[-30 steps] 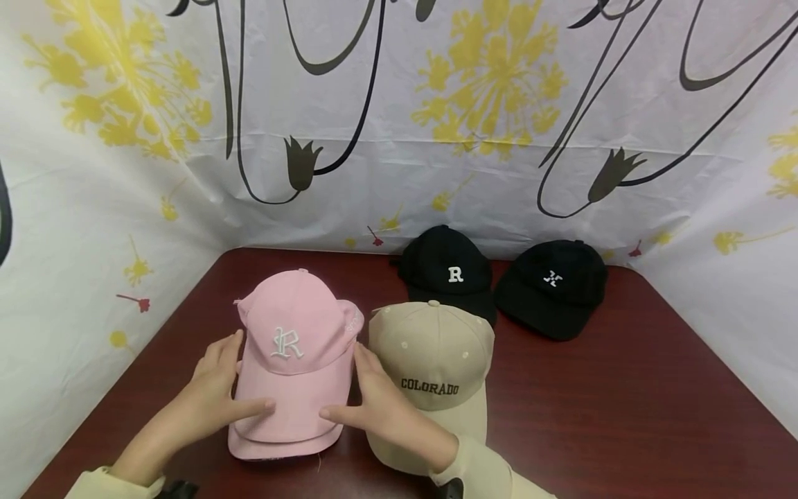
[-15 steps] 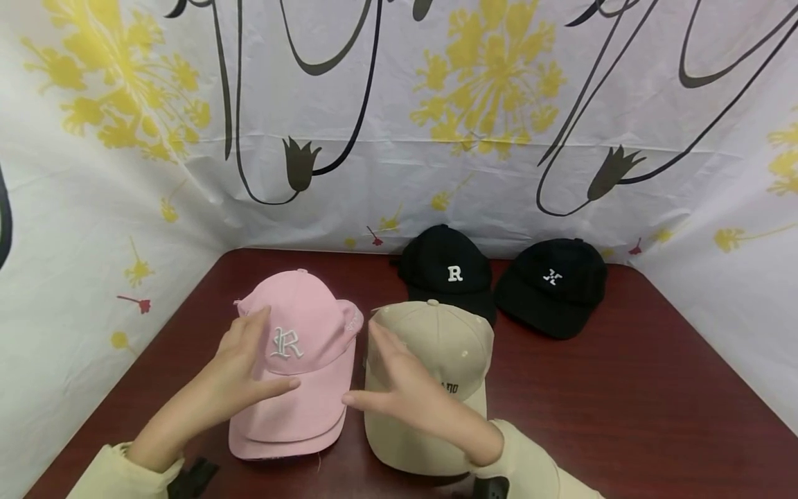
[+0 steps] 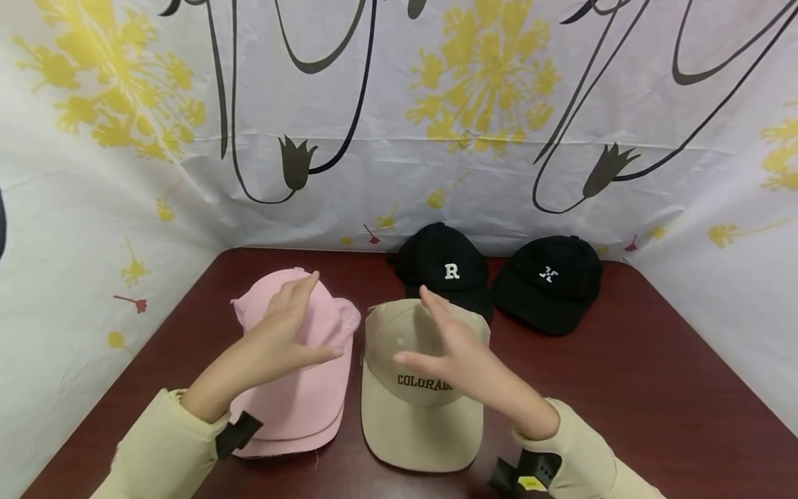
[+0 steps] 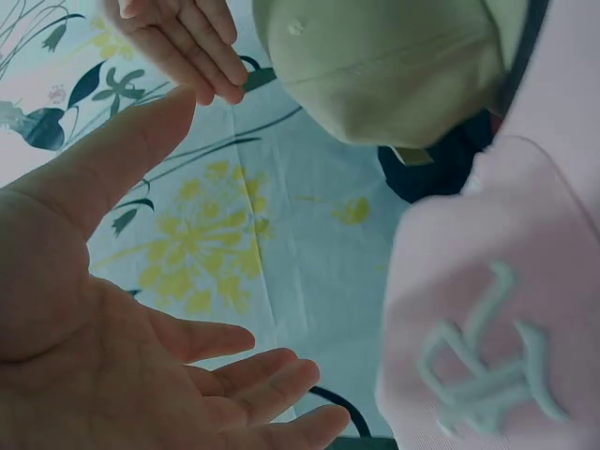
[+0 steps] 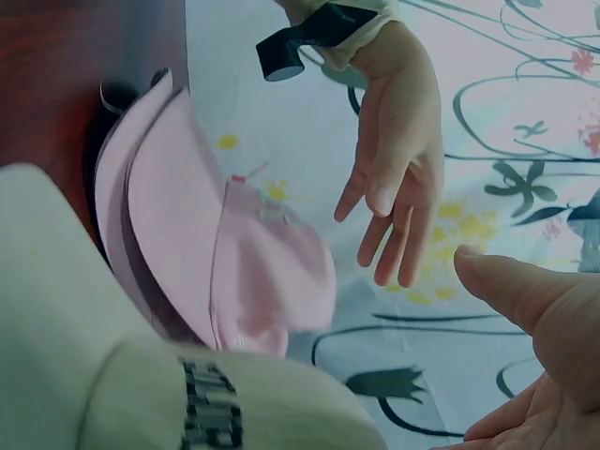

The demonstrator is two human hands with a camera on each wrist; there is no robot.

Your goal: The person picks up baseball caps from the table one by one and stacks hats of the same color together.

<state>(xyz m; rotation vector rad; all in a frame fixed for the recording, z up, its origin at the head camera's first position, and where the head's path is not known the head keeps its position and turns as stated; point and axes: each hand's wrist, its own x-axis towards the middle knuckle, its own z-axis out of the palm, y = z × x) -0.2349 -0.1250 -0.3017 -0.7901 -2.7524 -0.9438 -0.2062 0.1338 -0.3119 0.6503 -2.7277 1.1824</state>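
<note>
My left hand (image 3: 274,346) hovers over the pink cap (image 3: 293,409), fingers extended and thumb spread, holding nothing. In the head view it hides the cap's embroidered letter, which the left wrist view shows on the pink crown (image 4: 497,337). A second pink brim (image 3: 312,441) lies under the first, so these caps are stacked. My right hand (image 3: 474,364) is raised over the beige COLORADO cap (image 3: 424,433), fingers straight, covering part of the crown and the last letters. In the right wrist view, a gap separates its thumb (image 5: 497,281) from both caps.
Behind the beige cap sits a black cap with a white R (image 3: 436,253). A second black cap (image 3: 548,305) with a white mark stands at its right. All rest on a dark red table (image 3: 623,402), with a patterned white cloth (image 3: 374,159) around its back and sides.
Both hands have left the sides of the pink caps, lifting and shifting right; the right hand now hovers over the beige cap. The caps stay in place.
</note>
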